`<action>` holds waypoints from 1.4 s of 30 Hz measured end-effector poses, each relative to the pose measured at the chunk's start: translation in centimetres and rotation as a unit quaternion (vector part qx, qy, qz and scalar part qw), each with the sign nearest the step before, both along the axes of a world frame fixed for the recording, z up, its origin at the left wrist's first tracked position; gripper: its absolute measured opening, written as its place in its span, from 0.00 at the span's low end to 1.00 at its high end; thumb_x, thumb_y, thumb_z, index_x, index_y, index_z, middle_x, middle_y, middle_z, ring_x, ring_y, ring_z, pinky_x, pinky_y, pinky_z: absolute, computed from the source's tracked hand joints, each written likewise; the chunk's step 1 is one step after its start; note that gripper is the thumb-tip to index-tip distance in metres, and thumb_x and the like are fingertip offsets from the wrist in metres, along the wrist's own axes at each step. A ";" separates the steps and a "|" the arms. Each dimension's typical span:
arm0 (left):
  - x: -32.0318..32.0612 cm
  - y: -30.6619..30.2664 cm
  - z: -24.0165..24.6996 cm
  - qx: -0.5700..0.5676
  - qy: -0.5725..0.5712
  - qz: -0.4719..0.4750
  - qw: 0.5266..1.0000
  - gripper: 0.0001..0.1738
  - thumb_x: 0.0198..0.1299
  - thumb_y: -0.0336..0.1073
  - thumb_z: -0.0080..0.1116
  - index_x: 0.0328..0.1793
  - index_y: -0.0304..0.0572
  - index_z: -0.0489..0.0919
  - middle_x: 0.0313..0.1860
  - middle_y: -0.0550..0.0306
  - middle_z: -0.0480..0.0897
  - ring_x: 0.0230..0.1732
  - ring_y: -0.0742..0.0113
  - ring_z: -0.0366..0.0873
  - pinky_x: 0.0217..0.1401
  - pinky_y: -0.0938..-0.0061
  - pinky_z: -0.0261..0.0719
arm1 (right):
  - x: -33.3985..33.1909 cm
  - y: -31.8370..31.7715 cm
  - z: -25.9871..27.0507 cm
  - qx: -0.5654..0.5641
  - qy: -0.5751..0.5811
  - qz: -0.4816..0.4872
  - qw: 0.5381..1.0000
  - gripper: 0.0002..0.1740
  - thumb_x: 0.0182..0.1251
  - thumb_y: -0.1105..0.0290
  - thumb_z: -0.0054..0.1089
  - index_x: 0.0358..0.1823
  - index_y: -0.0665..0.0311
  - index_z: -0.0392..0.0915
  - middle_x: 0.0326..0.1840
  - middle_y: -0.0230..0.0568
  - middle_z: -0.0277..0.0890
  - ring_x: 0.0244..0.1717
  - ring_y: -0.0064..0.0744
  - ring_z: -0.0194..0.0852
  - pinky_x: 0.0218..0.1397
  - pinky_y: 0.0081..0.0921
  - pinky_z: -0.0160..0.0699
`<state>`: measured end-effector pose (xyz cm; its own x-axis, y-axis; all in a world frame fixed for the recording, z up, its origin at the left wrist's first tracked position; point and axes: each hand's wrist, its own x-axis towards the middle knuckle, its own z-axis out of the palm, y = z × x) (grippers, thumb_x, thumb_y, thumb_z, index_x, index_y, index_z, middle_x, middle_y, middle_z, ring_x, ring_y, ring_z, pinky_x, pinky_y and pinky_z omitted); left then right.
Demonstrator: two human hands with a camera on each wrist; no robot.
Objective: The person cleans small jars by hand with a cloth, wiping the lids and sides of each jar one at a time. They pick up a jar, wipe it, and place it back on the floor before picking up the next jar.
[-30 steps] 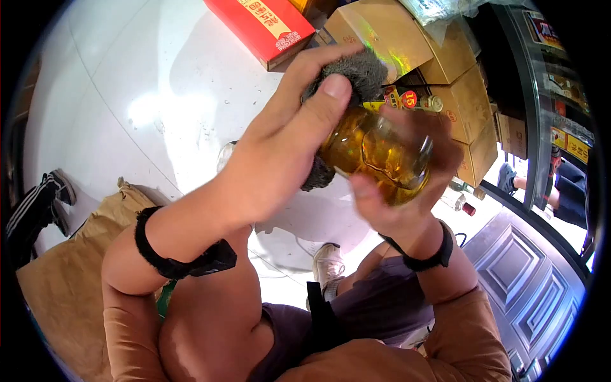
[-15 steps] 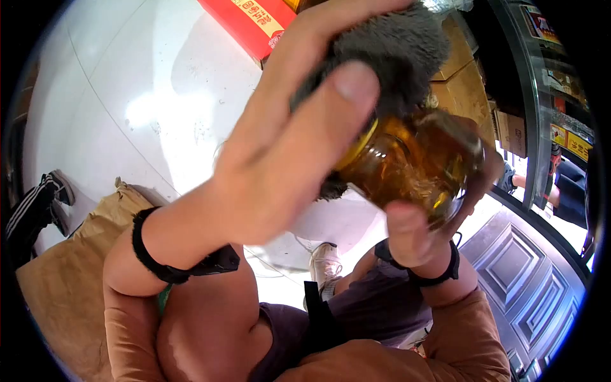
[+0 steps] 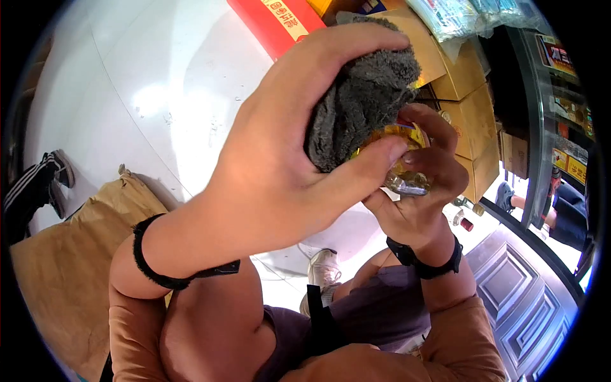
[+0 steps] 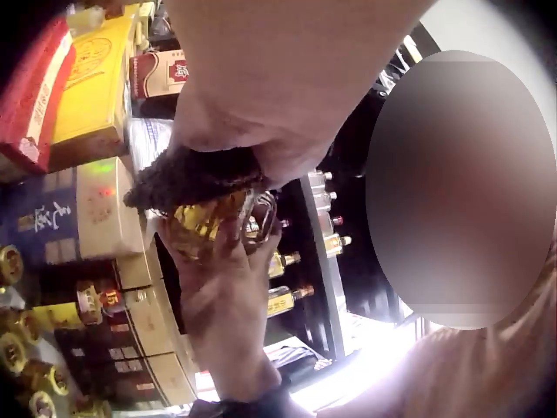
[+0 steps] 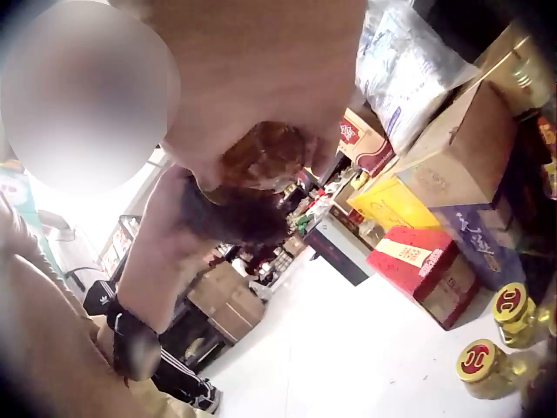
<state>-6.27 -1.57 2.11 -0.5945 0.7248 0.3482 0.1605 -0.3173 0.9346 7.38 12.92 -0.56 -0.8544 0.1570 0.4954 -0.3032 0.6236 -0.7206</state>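
Observation:
In the head view my left hand (image 3: 273, 146) grips a dark grey fluffy cloth (image 3: 363, 95), its thumb reaching over a glass vessel of amber liquid (image 3: 407, 172). My right hand (image 3: 423, 191) holds that vessel from the right, fingers curled round it. The cloth lies against the vessel's upper left side and hides part of it. The left wrist view shows the cloth (image 4: 196, 178) above the amber glass (image 4: 209, 218), with the right hand (image 4: 226, 296) below. In the right wrist view the glass (image 5: 265, 155) touches the cloth (image 5: 235, 213).
A red box (image 3: 273, 22) and cardboard boxes (image 3: 468, 121) stand ahead. A brown paper bag (image 3: 83, 248) lies at the left, a panelled grey surface (image 3: 515, 280) at the right. Gold-lidded jars (image 5: 487, 366) stand on the floor. A shelf (image 4: 326, 261) holds several bottles.
Both hands have turned the vessel and cloth. The left hand's thumb has come down over the glass, the cloth now covers more of it, and the view has shifted slightly.

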 end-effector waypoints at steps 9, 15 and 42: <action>0.6 -0.8 -0.9 -0.134 -0.002 0.019 0.991 0.32 0.62 0.32 0.65 0.70 0.35 0.66 0.60 0.51 0.76 0.59 0.68 0.74 0.64 0.74 0.70 | -0.3 -1.2 2.9 0.108 -0.145 -0.059 0.982 0.22 0.54 0.66 0.76 0.39 0.70 0.71 0.49 0.47 0.66 0.45 0.41 0.70 0.45 0.32 0.72; -0.1 0.2 -1.9 -0.095 -0.407 -0.062 0.906 0.29 0.74 0.54 0.45 0.71 0.41 0.67 0.63 0.51 0.77 0.64 0.61 0.76 0.68 0.67 0.74 | 0.3 -0.6 1.6 -0.241 -0.152 -0.131 0.949 0.18 0.79 0.58 0.45 0.50 0.69 0.69 0.46 0.40 0.70 0.47 0.25 0.69 0.50 0.20 0.67; -0.7 2.9 -2.1 0.131 0.209 -0.097 0.964 0.38 0.74 0.51 0.41 0.78 0.29 0.52 0.73 0.40 0.64 0.70 0.51 0.67 0.73 0.60 0.63 | 0.5 -1.6 3.6 -0.570 -0.185 -0.026 0.801 0.37 0.68 0.52 0.58 0.70 0.70 0.60 0.66 0.49 0.70 0.65 0.38 0.71 0.69 0.35 0.67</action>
<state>-6.95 1.29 0.00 -0.2255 0.6621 0.7147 0.4198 -0.5959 0.6846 7.91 11.32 3.09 -0.8873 0.3671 -0.2790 0.0665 -0.4969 -0.8652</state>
